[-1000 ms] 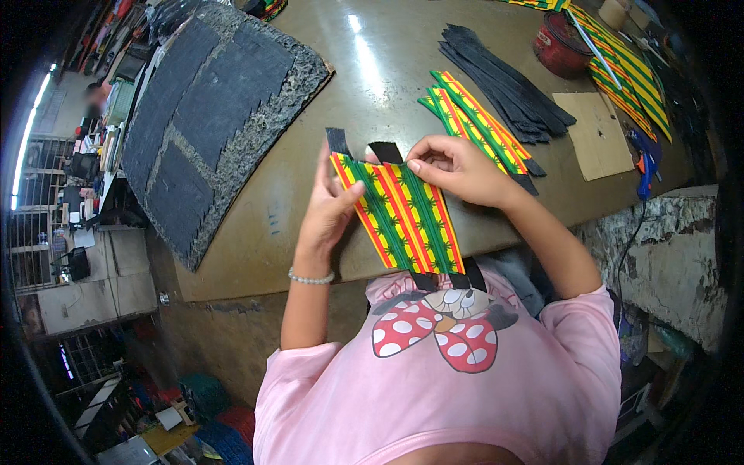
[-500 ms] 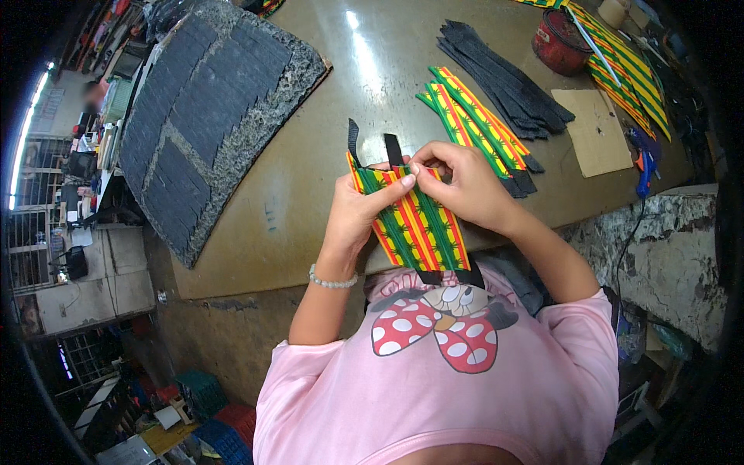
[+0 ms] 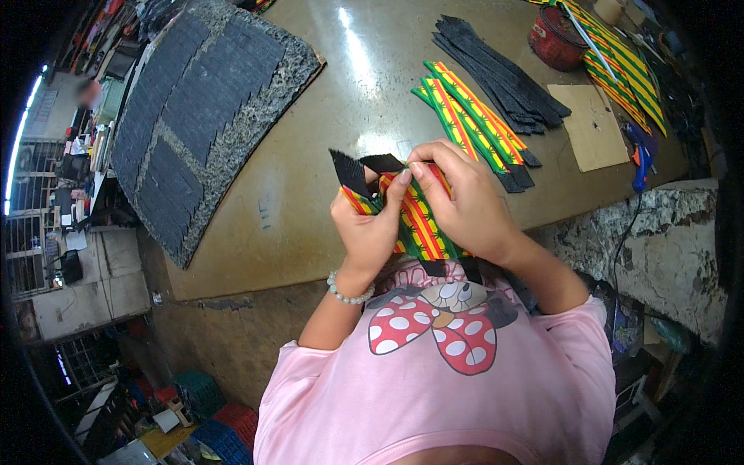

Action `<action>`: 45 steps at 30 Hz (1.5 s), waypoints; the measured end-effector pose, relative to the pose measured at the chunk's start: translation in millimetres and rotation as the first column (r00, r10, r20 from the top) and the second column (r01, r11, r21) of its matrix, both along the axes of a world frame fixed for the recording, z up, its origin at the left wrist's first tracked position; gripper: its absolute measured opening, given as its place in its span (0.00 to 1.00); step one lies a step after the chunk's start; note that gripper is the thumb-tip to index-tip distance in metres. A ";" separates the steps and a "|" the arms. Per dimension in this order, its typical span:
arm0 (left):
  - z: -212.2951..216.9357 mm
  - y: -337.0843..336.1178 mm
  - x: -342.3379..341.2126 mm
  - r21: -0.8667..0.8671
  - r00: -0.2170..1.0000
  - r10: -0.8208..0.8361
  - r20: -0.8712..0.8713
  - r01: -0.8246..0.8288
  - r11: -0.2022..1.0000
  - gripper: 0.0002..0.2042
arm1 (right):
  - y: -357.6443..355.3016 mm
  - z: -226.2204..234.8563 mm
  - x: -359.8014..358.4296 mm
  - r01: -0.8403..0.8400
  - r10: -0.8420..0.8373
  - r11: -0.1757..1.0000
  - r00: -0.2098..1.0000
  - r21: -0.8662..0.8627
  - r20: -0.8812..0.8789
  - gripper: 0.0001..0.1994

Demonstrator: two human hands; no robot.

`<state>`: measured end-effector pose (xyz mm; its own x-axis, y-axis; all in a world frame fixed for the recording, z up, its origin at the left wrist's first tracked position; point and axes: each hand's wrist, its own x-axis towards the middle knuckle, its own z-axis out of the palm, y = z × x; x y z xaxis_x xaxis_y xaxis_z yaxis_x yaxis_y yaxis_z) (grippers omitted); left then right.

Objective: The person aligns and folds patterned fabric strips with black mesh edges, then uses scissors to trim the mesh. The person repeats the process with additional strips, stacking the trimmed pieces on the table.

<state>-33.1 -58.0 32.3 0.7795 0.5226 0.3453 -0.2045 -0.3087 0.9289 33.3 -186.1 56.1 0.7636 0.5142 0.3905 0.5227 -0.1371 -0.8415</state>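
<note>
A striped fabric strap piece (image 3: pixel 422 221) in red, yellow and green, with dark leaf shapes and black strap ends, is held up in front of my chest. My left hand (image 3: pixel 370 232) is closed on its left side, thumb on the front, and a black end sticks up above the fingers. At the top edge, thumb and forefinger of my right hand (image 3: pixel 469 194) pinch the fabric close to the left thumb. The piece is folded along its left part. Fingers hide its upper middle.
Matching striped strips (image 3: pixel 473 116) and black strips (image 3: pixel 504 77) lie on the table (image 3: pixel 310 225). A slab covered with black pieces (image 3: pixel 221 101) is at left. To the right are cardboard (image 3: pixel 587 128), a red can (image 3: pixel 556 40), a blue glue gun (image 3: pixel 641 159) and its cord.
The left side of the strap piece has folded inward and its black ends have tilted over. My left hand has turned and moved slightly right; the right hand still pinches the top edge.
</note>
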 end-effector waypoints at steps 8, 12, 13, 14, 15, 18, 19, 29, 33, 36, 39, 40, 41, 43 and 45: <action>-6.3 -3.9 0.2 0.390 0.984 0.073 0.165 -0.133 0.911 0.04 | 10.1 -15.4 0.4 -0.038 0.105 0.983 0.917 0.178 -0.385 0.07; -11.7 -4.2 -2.2 0.370 0.993 0.062 0.099 -0.094 0.924 0.05 | 7.2 -29.0 11.7 -0.170 0.224 0.975 0.783 0.147 -0.580 0.08; -13.6 -4.4 -1.6 0.353 0.996 0.063 0.063 -0.082 0.932 0.05 | 7.8 -30.4 16.1 -0.195 0.236 0.972 0.746 0.134 -0.623 0.08; -14.9 -3.5 -1.0 0.200 0.995 0.087 -0.043 -0.077 0.977 0.06 | 7.5 -30.6 19.4 -0.226 0.267 0.963 0.702 0.149 -0.660 0.08; -16.5 -1.5 1.7 0.030 0.982 0.100 -0.158 -0.096 0.995 0.06 | 7.9 -29.5 24.5 -0.233 0.294 0.955 0.635 0.186 -0.714 0.09; -19.4 13.5 11.1 -0.426 0.976 0.004 -0.218 -0.099 0.900 0.07 | 4.5 -22.4 36.8 -0.250 0.431 0.901 0.413 0.355 -0.802 0.13; -19.2 23.9 14.7 -0.531 0.986 -0.014 -0.168 -0.078 0.844 0.07 | -1.1 -18.9 38.4 -0.220 0.403 0.914 0.381 0.341 -0.832 0.18; -32.2 85.2 -9.6 -0.929 0.985 -0.006 0.174 0.166 0.331 0.15 | -30.2 -14.0 47.5 -0.296 0.312 0.944 0.641 0.148 -0.701 0.15; -34.5 89.0 -32.2 -0.862 0.978 -0.058 0.200 0.204 0.464 0.15 | -24.7 10.1 71.8 -0.448 0.400 0.890 0.672 0.089 -0.623 0.16; -36.9 95.7 -56.3 -0.777 0.989 -0.072 0.132 0.148 0.612 0.15 | -20.8 27.8 87.9 -0.569 0.453 0.822 0.629 0.022 -0.632 0.16; -27.5 108.7 -76.9 -0.797 0.976 -0.142 0.165 0.217 0.564 0.34 | -17.0 35.6 96.1 -0.651 0.487 0.758 0.600 -0.034 -0.635 0.15; -17.5 116.7 -81.6 -0.740 0.917 -0.290 0.273 0.392 0.547 0.41 | -15.8 36.8 98.6 -0.683 0.533 0.730 0.591 -0.025 -0.605 0.15; -4.0 129.0 -80.9 -0.665 0.878 -0.337 0.339 0.477 0.575 0.50 | -15.7 37.9 101.3 -0.709 0.543 0.702 0.597 -0.071 -0.590 0.15; 28.2 144.4 -76.8 -0.662 0.955 0.032 0.295 0.180 0.728 0.44 | -11.5 39.6 107.4 -0.777 0.590 0.612 0.572 -0.148 -0.569 0.14; 48.8 137.9 -59.2 -0.132 0.989 -0.108 0.101 0.121 0.984 0.32 | -0.6 41.0 114.2 -0.836 0.659 0.496 0.537 -0.232 -0.526 0.13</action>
